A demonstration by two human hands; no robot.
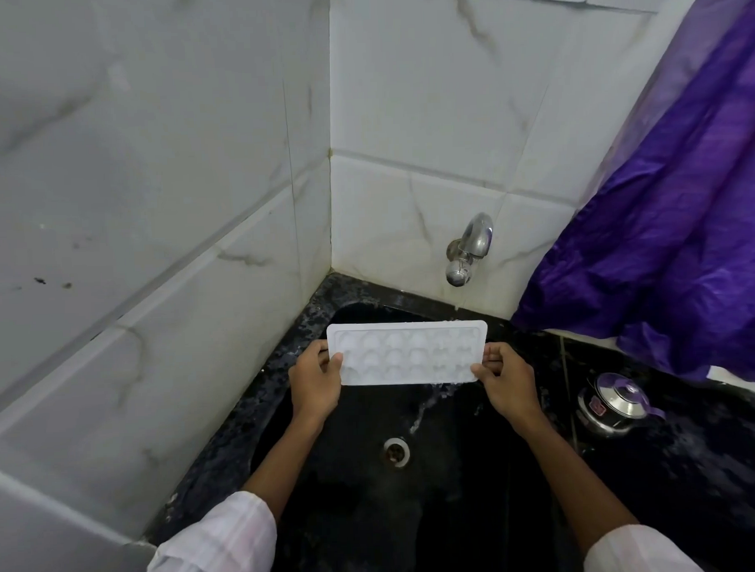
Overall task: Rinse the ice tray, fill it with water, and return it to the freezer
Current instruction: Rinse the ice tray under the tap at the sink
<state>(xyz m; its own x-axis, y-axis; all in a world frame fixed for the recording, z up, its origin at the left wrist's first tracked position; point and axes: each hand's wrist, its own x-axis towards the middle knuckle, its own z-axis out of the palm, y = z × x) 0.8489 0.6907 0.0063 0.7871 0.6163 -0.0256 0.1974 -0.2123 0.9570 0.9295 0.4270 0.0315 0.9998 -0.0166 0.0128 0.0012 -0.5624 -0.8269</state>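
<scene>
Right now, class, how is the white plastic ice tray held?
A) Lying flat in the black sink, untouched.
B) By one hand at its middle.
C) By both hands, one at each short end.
C: the left hand holds the left end of the white plastic ice tray and the right hand its right end, above the black sink.

A home kitchen corner, black stone sink (pixel 284 366), wall tap (pixel 468 248) on marbled tiles (pixel 149 165), steel pot (pixel 615 401) (lidded) alongside

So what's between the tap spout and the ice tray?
Only a thin stream of water, falling from the tap onto the ice tray; head view.
</scene>
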